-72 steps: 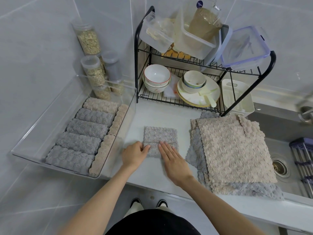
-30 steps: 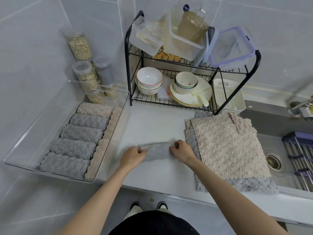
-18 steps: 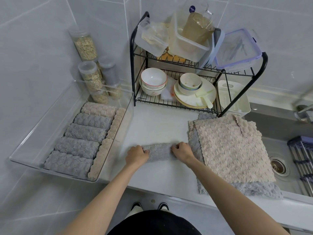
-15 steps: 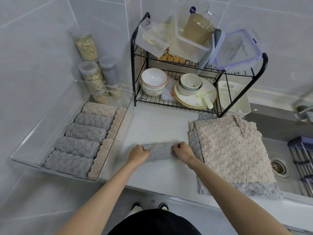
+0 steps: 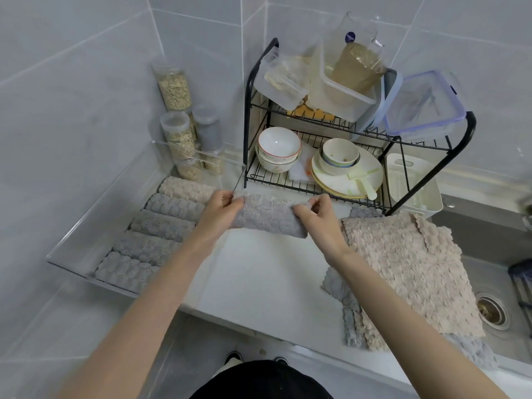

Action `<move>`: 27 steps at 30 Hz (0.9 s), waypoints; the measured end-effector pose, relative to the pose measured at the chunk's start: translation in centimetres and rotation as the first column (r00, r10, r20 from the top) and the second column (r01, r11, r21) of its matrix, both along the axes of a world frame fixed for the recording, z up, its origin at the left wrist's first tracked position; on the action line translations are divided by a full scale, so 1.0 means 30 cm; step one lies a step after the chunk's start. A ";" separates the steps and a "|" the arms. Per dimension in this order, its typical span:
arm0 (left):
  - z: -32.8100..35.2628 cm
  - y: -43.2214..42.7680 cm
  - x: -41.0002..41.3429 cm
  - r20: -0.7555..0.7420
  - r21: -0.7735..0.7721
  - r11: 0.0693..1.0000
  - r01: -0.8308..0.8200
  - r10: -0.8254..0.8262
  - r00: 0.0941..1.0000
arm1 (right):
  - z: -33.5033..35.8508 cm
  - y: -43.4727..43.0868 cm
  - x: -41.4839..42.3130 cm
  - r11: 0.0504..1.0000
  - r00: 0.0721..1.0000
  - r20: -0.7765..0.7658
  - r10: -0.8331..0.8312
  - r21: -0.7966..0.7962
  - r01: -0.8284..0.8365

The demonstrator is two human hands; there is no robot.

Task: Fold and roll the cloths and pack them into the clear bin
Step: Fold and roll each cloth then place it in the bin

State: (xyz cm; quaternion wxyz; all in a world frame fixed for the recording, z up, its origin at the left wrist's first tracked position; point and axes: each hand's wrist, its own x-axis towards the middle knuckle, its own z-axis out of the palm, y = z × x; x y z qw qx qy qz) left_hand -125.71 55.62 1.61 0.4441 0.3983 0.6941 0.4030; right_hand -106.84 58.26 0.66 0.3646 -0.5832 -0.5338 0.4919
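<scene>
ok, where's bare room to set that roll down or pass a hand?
Free: the white counter between the clear bin and the flat cloth stack, in front of the dish rack. Crowded: the bin floor that shows is covered by rolled cloths; the stack covers the counter toward the sink.

Counter (image 5: 259, 277): bin (image 5: 86, 276), rack (image 5: 248, 133), cloth stack (image 5: 403, 269).

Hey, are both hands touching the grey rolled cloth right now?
Touching. The head view shows the left hand pinching one end of the grey rolled cloth and the right hand pinching the other end.
</scene>
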 end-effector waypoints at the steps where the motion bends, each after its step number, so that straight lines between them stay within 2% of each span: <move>1: 0.015 -0.007 -0.036 -0.012 0.000 1.000 -0.012 0.011 1.000 | 0.014 0.000 -0.034 0.999 0.999 0.003 0.039 0.010 -0.039; 6: 0.036 -0.036 -0.223 -0.041 -0.009 0.992 -0.126 0.126 0.991 | 0.048 -0.012 -0.215 0.956 0.957 0.088 0.275 0.081 -0.282; 11: 0.006 -0.107 -0.452 -0.187 -0.019 0.984 -0.179 0.173 0.967 | 0.050 -0.023 -0.415 0.822 0.802 0.279 0.528 0.072 -0.566; 16: -0.065 -0.162 -0.618 -0.382 -0.110 0.992 -0.068 0.021 0.924 | 0.008 -0.051 -0.578 0.661 0.601 0.344 0.722 -0.084 -0.746; 19: -0.116 -0.176 -0.701 -0.551 -0.251 0.968 -0.008 -0.136 0.823 | -0.041 -0.075 -0.676 0.571 0.478 0.360 0.801 -0.219 -0.791; 22: -0.136 -0.190 -0.733 -0.642 -0.428 0.903 0.032 -0.329 0.692 | -0.091 -0.100 -0.747 0.523 0.433 0.305 0.848 -0.354 -0.775; 27: -0.156 -0.214 -0.729 -0.674 -0.539 0.842 0.029 -0.451 0.585 | -0.146 -0.134 -0.812 0.460 0.350 0.306 0.885 -0.462 -0.758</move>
